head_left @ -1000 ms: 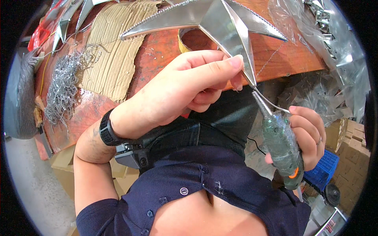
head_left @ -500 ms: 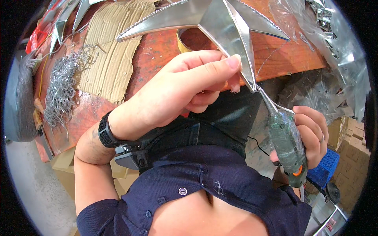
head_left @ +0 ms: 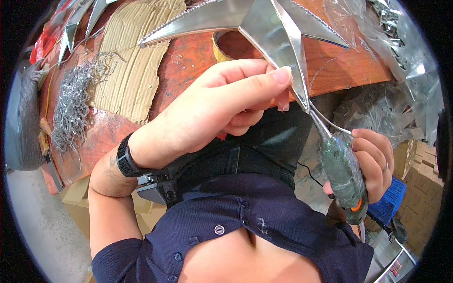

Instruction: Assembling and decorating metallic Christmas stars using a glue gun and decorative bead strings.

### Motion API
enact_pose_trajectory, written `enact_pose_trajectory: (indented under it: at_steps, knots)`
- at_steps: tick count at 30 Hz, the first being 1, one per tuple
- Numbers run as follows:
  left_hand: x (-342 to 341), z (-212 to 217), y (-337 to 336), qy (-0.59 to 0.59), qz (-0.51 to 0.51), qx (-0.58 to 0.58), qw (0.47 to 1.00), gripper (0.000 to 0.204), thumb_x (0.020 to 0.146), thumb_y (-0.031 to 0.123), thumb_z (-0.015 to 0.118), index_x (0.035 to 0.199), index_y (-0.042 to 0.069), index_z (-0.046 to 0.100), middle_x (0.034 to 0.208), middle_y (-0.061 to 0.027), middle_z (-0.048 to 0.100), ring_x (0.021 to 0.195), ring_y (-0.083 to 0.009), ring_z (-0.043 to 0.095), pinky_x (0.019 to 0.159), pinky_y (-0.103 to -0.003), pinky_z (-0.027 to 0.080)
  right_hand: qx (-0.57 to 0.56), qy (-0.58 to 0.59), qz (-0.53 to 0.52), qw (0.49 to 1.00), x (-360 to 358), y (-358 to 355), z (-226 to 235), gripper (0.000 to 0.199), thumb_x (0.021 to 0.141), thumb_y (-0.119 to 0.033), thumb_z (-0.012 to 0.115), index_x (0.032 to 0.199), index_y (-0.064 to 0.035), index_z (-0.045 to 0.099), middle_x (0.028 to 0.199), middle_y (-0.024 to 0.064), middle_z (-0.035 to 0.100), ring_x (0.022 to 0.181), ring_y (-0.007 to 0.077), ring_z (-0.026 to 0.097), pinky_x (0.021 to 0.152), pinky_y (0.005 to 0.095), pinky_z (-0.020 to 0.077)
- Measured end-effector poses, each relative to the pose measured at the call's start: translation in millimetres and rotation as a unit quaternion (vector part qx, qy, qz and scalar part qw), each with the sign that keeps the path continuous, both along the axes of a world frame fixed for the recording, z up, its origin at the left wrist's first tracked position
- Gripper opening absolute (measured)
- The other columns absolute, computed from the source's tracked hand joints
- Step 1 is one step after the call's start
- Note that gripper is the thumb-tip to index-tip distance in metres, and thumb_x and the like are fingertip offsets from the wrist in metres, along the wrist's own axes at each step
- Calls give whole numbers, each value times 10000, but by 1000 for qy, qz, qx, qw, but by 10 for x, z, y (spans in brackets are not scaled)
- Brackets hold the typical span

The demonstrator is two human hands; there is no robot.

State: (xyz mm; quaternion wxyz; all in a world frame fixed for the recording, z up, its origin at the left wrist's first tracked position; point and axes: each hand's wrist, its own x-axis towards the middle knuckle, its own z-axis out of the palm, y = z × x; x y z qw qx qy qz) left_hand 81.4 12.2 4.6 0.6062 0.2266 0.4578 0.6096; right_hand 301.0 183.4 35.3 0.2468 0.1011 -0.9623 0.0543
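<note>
Closer now, our right hand (head_left: 373,162) grips the green glue gun (head_left: 342,172), nozzle touching the silver star's (head_left: 273,28) tip; our left hand (head_left: 222,113) pinches it.

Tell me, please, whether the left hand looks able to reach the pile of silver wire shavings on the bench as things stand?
Probably yes, once it lets go: the left hand is pinching the silver star, and the wire shavings lie further left on the bench with only flat cardboard between.
</note>
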Motion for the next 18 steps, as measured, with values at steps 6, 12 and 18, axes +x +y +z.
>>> enact_pose_trajectory:
  at_steps: [6,12,18]
  knots:
    - [3,-5,-1,10,0,2,1000,312,987,346,488,1019,44,564,658,57,347,518,-38,283,446,-207,186,10,-5,9,1000,-17,-18,6,621,738,-530,727,922,20,502,801,152,608,762,331,644,617,399,532]
    - [-7,-6,-2,2,-8,5,1000,300,986,345,492,1020,54,561,651,56,348,520,-41,282,445,-213,186,3,-4,-17,1000,3,-15,-13,621,734,-522,734,927,24,509,799,151,606,756,338,645,617,402,533]
    - [-13,-21,-2,6,-8,4,1000,298,984,344,497,1020,56,562,646,58,340,522,-43,282,446,-213,186,25,-13,20,999,-10,14,-10,637,728,-539,732,926,25,512,801,159,613,745,334,649,614,399,536]
